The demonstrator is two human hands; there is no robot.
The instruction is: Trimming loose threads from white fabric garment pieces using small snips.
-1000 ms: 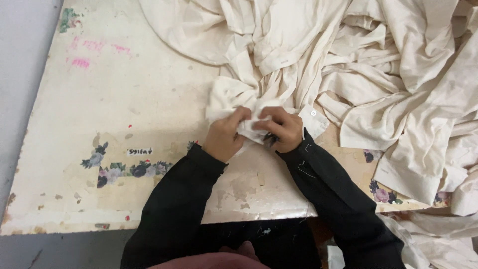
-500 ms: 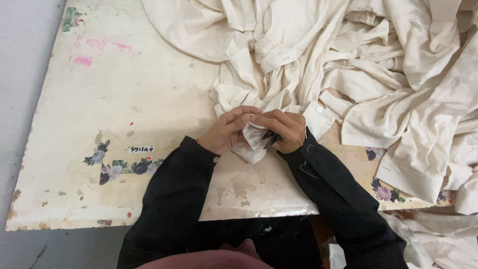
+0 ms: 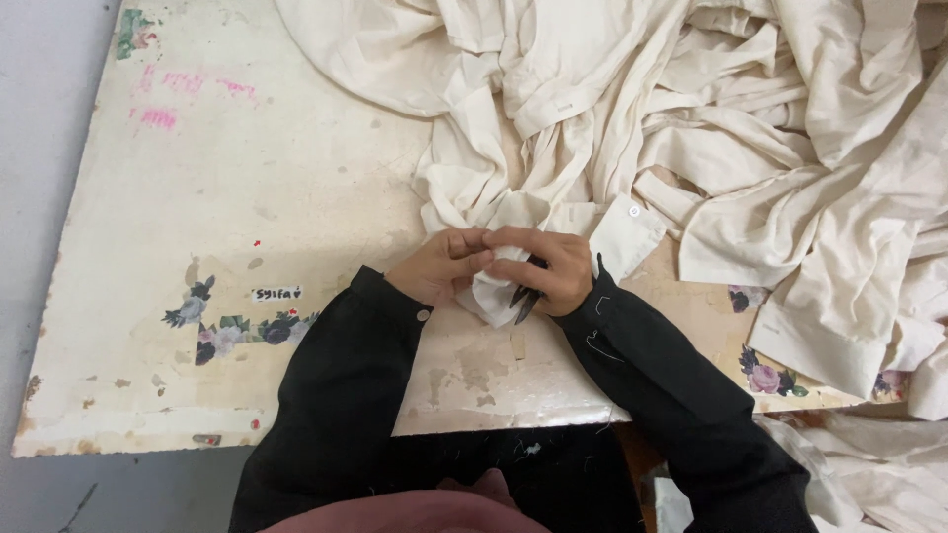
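A pile of cream cloth garments [image 3: 671, 128] covers the right half of a worn cream table [image 3: 247, 197]. My left hand [image 3: 439, 265] and my right hand [image 3: 548, 266] meet over a small fold of that cream cloth [image 3: 491, 294] near the table's front edge. Both hands pinch the fold. A small dark tool [image 3: 523, 299], like thread snips, pokes out under my right fingers. A buttoned cuff [image 3: 627, 229] lies just right of my right hand. Black sleeves cover both arms.
Faded flower prints [image 3: 222, 326] and a small label mark the table's front left; pink smudges [image 3: 163, 104] sit at its back left. More cream cloth hangs off the right edge [image 3: 869, 464]. A grey floor [image 3: 39, 148] runs along the left.
My hands have closed together over the cloth fold, and the left hand has moved right onto it. The dark tool now shows beneath my right fingers.
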